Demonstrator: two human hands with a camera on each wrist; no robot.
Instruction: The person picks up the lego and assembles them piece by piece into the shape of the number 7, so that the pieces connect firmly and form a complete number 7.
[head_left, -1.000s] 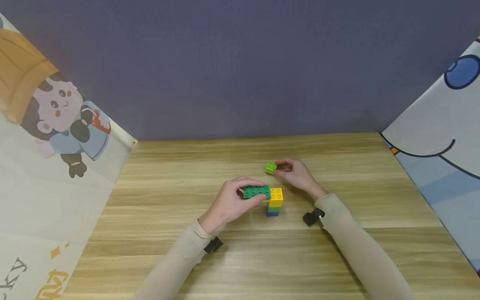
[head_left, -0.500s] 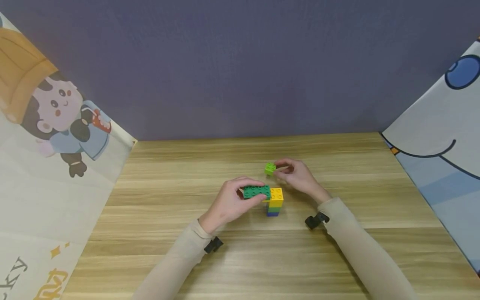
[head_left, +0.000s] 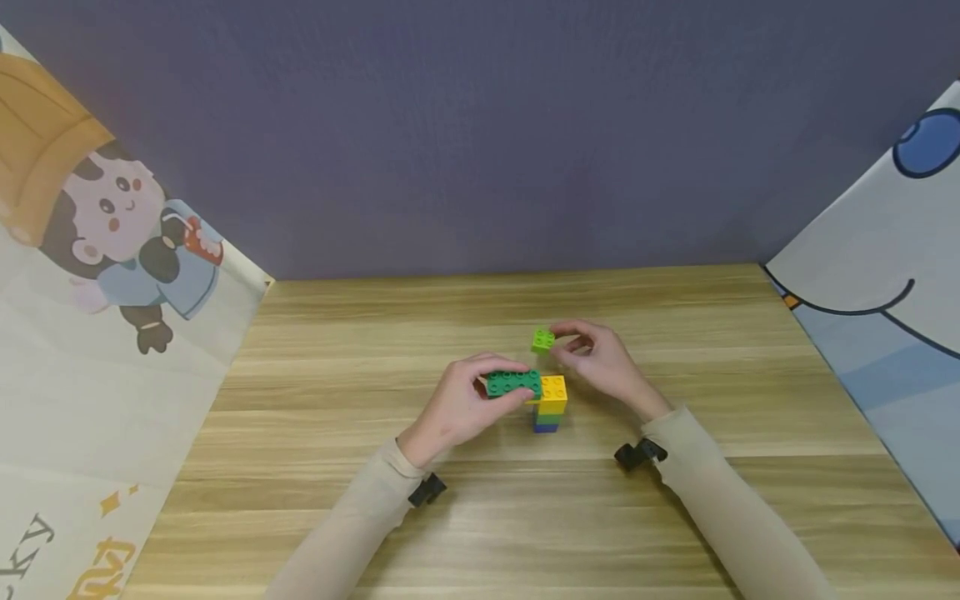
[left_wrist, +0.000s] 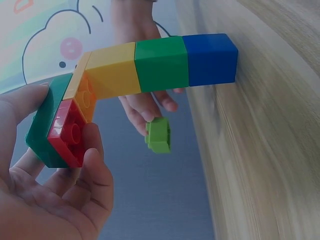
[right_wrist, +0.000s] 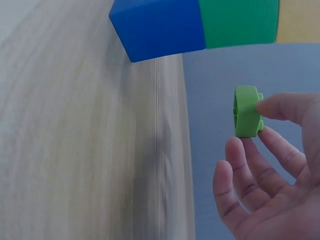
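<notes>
My left hand (head_left: pixel 468 406) grips the dark green brick (head_left: pixel 513 384) at the top left of a stack, thumb on its near side and fingers on its far side. Below, in the left wrist view, a red brick (left_wrist: pixel 66 132) and a thin orange-yellow piece (left_wrist: pixel 82 92) jut sideways from the stack. The upright column has a yellow brick (left_wrist: pixel 112 71), a green brick (left_wrist: pixel 162 64) and a blue brick (left_wrist: pixel 211 59) at its foot on the table. Beyond the stack, my right hand (head_left: pixel 600 360) pinches a small lime green brick (head_left: pixel 543 340) in the air, apart from the stack.
The wood-grain table (head_left: pixel 360 325) spreads around the stack. A dark blue-grey wall (head_left: pixel 480 142) rises behind it. Printed cartoon panels stand on the left (head_left: pixel 112 208) and right (head_left: pixel 892 250). A black wrist camera (head_left: pixel 427 490) sits at the left cuff, another (head_left: pixel 639 454) at the right.
The right hand has shifted slightly nearer and to the right, turning the lime green brick a little. The left hand and the stack have stayed in place.
</notes>
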